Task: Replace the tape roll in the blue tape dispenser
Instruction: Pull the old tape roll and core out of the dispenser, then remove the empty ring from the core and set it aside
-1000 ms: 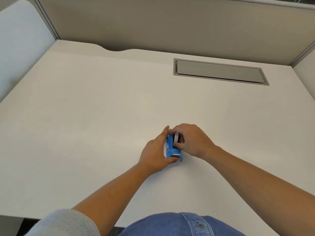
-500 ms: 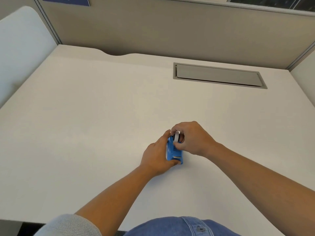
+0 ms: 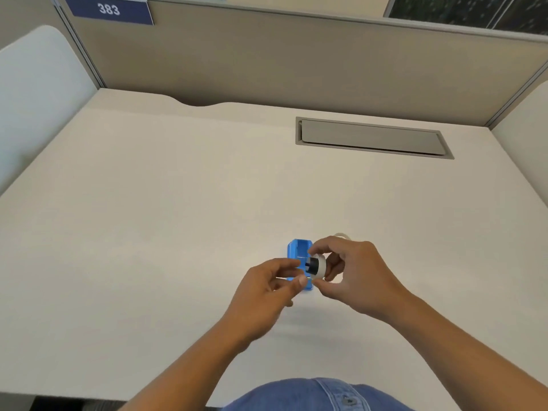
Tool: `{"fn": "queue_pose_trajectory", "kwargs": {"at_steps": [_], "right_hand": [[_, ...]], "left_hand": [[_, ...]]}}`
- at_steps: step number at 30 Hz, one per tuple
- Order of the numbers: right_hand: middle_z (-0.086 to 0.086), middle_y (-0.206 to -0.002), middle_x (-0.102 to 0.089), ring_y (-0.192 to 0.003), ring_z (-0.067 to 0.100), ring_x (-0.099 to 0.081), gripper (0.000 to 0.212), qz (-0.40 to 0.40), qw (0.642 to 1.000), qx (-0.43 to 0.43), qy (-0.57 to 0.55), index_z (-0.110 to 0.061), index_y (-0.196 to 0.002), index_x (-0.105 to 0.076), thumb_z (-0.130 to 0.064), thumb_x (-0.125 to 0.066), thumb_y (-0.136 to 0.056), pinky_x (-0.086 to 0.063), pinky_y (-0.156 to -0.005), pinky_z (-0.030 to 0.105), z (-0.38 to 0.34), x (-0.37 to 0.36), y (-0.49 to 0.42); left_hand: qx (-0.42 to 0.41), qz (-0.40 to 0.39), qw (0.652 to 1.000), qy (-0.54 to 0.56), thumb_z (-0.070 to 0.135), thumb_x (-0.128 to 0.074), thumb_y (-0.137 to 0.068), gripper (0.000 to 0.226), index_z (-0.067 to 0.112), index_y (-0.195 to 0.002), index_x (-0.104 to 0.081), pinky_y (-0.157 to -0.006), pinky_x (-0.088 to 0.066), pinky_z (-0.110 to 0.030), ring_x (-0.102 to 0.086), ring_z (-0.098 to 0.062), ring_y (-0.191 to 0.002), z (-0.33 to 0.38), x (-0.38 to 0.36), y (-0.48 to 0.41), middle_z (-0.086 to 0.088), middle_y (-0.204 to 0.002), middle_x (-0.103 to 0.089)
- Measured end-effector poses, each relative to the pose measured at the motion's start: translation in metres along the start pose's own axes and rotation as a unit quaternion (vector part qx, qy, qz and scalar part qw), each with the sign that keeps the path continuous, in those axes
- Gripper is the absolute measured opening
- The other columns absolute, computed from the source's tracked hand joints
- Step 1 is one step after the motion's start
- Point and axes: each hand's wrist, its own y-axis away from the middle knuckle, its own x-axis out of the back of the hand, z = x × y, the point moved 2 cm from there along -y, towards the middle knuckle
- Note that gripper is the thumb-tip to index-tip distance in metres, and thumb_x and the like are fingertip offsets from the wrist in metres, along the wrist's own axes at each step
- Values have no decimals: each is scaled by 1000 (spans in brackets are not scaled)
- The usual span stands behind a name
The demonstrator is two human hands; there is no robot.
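Note:
The blue tape dispenser [image 3: 298,250] lies on the white desk [image 3: 148,232], its roll bay showing. Just above its right side, my right hand [image 3: 358,274] pinches a white tape roll [image 3: 320,266] with a black hub [image 3: 311,264] in its centre. My left hand [image 3: 264,295] hovers at the dispenser's near left. Its fingers are apart, and thumb and forefinger sit close to the hub; I cannot tell if they touch it. A curved edge of a second pale roll [image 3: 341,234] peeks out behind my right hand.
A grey cable hatch [image 3: 370,137] is set into the desk at the back right. Beige partition walls [image 3: 267,63] close the back and sides, with a blue sign reading 383 [image 3: 108,9] at the top left. The desk's front edge is near my lap.
My right hand has lifted the roll with its hub out of the dispenser. My left hand has let go of the dispenser and opened. The camera has tilted up.

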Motion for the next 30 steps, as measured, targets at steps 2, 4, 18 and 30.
{"fn": "queue_pose_trajectory", "kwargs": {"at_steps": [2,4,18,30], "right_hand": [[-7,-97,-68,-72,8,-68,45,14,999,-4,-39,-31,-101,-62,-6,-81,-69,-55,-69,18,-8,4,7],[-7,-96,-69,-70,8,-69,45,28,998,-2,-59,-27,-100,-62,-4,-82,-68,-53,-66,13,-14,7,12],[-15,-94,-70,-76,17,-61,39,52,995,64,-57,-31,-105,-72,-13,-81,-72,-49,-68,18,-31,20,27],[-17,-107,-70,-100,13,-68,47,54,983,43,-173,-32,-107,-71,-4,-83,-71,-57,-82,23,-30,28,31]], "left_hand": [[4,18,998,66,27,-67,-90,26,22,-115,-67,-72,-58,-25,-72,-11,-90,7,-4,8,4,-101,-76],[0,22,995,99,25,-66,-90,22,20,-112,-70,-71,-58,-25,-73,-14,-90,13,-7,11,1,-99,-77],[-14,13,985,169,30,-79,-67,33,16,-96,-76,-73,-56,-23,-73,-21,-85,34,-10,16,-6,-90,-78],[-15,-28,978,205,26,-77,-70,29,12,-95,-76,-80,-57,-32,-71,-24,-87,43,-9,12,-9,-90,-76]]}}
